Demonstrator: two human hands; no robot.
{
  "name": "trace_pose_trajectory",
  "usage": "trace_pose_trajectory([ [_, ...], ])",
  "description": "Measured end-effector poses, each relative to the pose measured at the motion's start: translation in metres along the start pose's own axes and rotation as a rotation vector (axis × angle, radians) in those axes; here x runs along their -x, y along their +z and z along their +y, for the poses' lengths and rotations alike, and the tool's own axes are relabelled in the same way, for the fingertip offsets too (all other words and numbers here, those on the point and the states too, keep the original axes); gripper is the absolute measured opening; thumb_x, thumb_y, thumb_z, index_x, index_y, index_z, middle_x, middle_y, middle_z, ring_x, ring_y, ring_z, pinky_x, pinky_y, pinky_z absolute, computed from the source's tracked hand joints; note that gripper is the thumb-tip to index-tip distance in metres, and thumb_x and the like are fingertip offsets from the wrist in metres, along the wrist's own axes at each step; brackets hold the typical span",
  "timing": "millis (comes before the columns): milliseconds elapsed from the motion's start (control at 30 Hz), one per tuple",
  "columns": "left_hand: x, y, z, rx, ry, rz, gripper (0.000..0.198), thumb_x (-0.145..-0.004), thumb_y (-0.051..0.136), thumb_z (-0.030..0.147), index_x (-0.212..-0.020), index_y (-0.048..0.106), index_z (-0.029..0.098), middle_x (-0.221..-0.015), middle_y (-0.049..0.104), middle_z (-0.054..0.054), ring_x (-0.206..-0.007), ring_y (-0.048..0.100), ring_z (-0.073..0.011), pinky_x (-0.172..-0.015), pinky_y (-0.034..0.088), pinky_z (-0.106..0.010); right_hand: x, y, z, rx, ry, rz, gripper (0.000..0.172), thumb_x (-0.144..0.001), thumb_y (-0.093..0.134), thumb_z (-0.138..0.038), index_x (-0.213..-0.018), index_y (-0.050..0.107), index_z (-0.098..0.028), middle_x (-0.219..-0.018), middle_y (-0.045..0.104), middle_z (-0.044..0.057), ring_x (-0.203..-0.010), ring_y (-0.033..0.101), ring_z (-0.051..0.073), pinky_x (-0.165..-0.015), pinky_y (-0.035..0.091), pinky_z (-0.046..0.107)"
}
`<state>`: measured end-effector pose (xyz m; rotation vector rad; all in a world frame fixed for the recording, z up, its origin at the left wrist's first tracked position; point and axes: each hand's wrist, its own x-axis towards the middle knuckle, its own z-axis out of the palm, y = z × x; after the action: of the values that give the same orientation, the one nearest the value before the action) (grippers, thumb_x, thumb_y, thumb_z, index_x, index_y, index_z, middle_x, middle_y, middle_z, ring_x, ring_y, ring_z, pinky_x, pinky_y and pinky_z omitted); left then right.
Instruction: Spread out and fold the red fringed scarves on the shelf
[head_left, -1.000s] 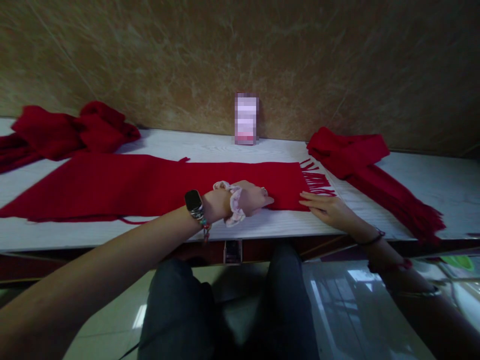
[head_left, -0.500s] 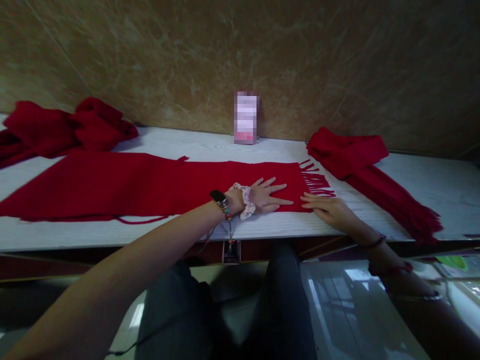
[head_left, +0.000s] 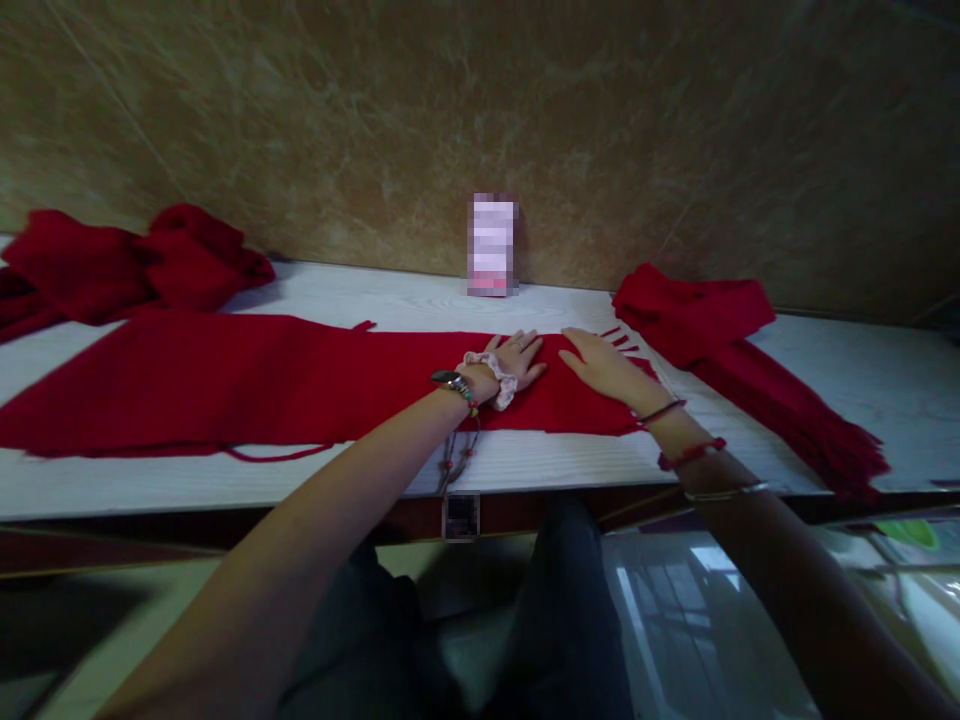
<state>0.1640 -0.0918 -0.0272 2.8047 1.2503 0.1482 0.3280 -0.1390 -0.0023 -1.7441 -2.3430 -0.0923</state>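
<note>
A wide red scarf (head_left: 315,385) lies spread along the white table, its fringe toward the right. My left hand (head_left: 517,360) rests palm down on the cloth near its far edge, fingers spread. Just to its right, my right hand (head_left: 600,362) lies over the scarf's right end, fingertips at the far edge and thumb apart. Part of the fringe is hidden beneath that hand and forearm. Neither hand grips the fabric as far as I can see.
A bunched red scarf (head_left: 180,255) sits at the back left, and a folded red scarf (head_left: 697,320) with fringe at the right. A blurred pinkish-white object (head_left: 492,245) stands against the marbled wall (head_left: 375,130). The white table (head_left: 405,455) has its front edge near my legs.
My right hand has moved left and away from me, from the fringe's near corner to the scarf's far edge. My left hand has shifted slightly left and toward the far edge.
</note>
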Motion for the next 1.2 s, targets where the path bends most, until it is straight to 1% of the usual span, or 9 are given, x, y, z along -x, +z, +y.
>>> trace_pose_trajectory([
  [167, 0.005, 0.009, -0.006, -0.008, 0.042, 0.031, 0.053, -0.092, 0.027, 0.040, -0.137, 0.029, 0.014, -0.144, 0.024, -0.007, -0.131, 0.023, -0.0212, -0.107, 0.020, -0.040, 0.008, 0.026, 0.008, 0.114, 0.053, -0.120, 0.047, -0.091, 0.027, -0.028, -0.135, 0.033, -0.013, -0.142, 0.030, 0.013, -0.130, 0.026, 0.027, -0.102, 0.026, 0.052],
  [333, 0.006, 0.004, -0.004, 0.014, 0.027, 0.000, 0.054, -0.091, 0.028, 0.041, -0.137, 0.029, 0.014, -0.145, 0.022, -0.006, -0.132, 0.021, -0.0200, -0.107, 0.019, -0.039, 0.018, 0.015, 0.035, 0.230, 0.181, -0.160, 0.047, -0.089, 0.025, -0.026, -0.135, 0.035, -0.015, -0.140, 0.034, 0.014, -0.127, 0.032, 0.029, -0.098, 0.028, 0.055],
  [400, 0.006, 0.001, -0.003, 0.024, 0.020, -0.003, 0.054, -0.091, 0.028, 0.041, -0.137, 0.029, 0.013, -0.144, 0.022, -0.006, -0.132, 0.021, -0.0192, -0.107, 0.019, -0.038, 0.015, 0.009, 0.040, 0.284, 0.206, -0.108, 0.047, -0.087, 0.029, -0.023, -0.131, 0.041, -0.012, -0.137, 0.038, 0.017, -0.126, 0.033, 0.032, -0.097, 0.028, 0.057],
  [567, 0.008, 0.000, -0.002, 0.046, 0.010, 0.001, 0.056, -0.091, 0.028, 0.041, -0.137, 0.027, 0.010, -0.144, 0.023, -0.007, -0.132, 0.021, -0.0188, -0.108, 0.018, -0.038, -0.008, 0.016, 0.020, 0.175, 0.090, 0.110, 0.048, -0.084, 0.031, -0.021, -0.129, 0.040, -0.006, -0.138, 0.036, 0.016, -0.128, 0.029, 0.028, -0.102, 0.027, 0.048],
  [700, 0.008, 0.003, -0.005, 0.054, -0.047, 0.022, 0.060, -0.089, 0.028, 0.045, -0.138, 0.025, 0.009, -0.144, 0.023, -0.009, -0.133, 0.019, -0.0212, -0.107, 0.019, -0.041, -0.017, 0.036, 0.001, 0.054, 0.019, 0.003, 0.050, -0.088, 0.024, -0.026, -0.132, 0.037, -0.005, -0.139, 0.035, 0.016, -0.128, 0.031, 0.023, -0.103, 0.029, 0.043],
  [800, 0.009, 0.004, -0.006, 0.049, -0.045, 0.014, 0.060, -0.089, 0.027, 0.046, -0.138, 0.024, 0.010, -0.144, 0.024, -0.008, -0.133, 0.018, -0.0212, -0.107, 0.019, -0.041, -0.012, 0.041, 0.003, 0.062, 0.017, -0.067, 0.050, -0.089, 0.023, -0.029, -0.133, 0.036, -0.007, -0.139, 0.034, 0.016, -0.129, 0.030, 0.024, -0.102, 0.029, 0.044],
  [933, 0.009, 0.003, -0.006, 0.044, -0.035, -0.001, 0.059, -0.090, 0.026, 0.044, -0.138, 0.024, 0.011, -0.145, 0.022, -0.007, -0.133, 0.019, -0.0206, -0.107, 0.018, -0.041, 0.000, 0.033, 0.027, 0.135, 0.101, -0.116, 0.050, -0.089, 0.024, -0.029, -0.133, 0.035, -0.008, -0.141, 0.032, 0.016, -0.129, 0.029, 0.026, -0.101, 0.029, 0.047],
  [1067, 0.008, 0.003, -0.006, 0.049, -0.020, 0.003, 0.060, -0.089, 0.026, 0.045, -0.138, 0.024, 0.011, -0.144, 0.023, -0.008, -0.133, 0.019, -0.0206, -0.107, 0.018, -0.040, 0.004, 0.018, 0.050, 0.245, 0.223, -0.110, 0.048, -0.089, 0.025, -0.027, -0.131, 0.039, -0.009, -0.136, 0.039, 0.017, -0.125, 0.035, 0.030, -0.098, 0.030, 0.053],
  [1200, 0.007, 0.005, -0.007, 0.054, -0.021, 0.019, 0.060, -0.089, 0.026, 0.046, -0.138, 0.026, 0.011, -0.144, 0.025, -0.008, -0.132, 0.020, -0.0211, -0.107, 0.018, -0.039, -0.003, 0.009, 0.039, 0.239, 0.167, 0.015, 0.048, -0.088, 0.029, -0.027, -0.129, 0.040, -0.005, -0.138, 0.035, 0.020, -0.128, 0.030, 0.029, -0.100, 0.029, 0.048],
])
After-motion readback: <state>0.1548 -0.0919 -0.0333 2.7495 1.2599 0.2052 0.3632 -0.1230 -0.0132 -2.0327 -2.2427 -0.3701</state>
